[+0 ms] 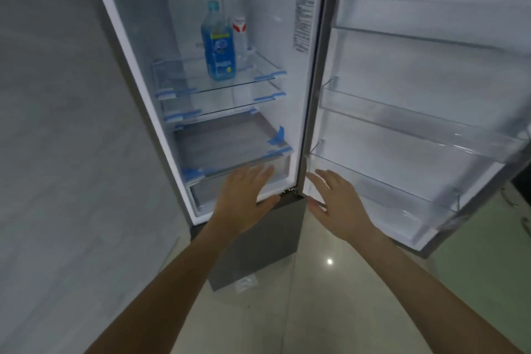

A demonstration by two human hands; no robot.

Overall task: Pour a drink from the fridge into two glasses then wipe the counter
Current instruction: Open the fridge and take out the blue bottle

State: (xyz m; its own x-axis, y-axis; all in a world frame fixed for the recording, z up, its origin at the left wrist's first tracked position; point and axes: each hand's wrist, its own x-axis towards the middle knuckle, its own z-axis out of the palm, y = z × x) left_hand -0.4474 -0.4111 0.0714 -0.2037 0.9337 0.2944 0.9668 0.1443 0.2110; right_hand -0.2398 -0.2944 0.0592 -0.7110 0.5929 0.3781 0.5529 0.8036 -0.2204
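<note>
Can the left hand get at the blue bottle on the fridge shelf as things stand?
Probably yes. The fridge door stands wide open, and the blue bottle is upright near the shelf's front with only a smaller bottle behind it. The left hand is open, empty and lower down, with nothing between.

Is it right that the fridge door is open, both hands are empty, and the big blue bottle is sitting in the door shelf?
Not quite. The head view shows the blue bottle standing on a glass shelf inside the fridge, not in the door. The door is open, and the left hand and right hand are empty.
</note>
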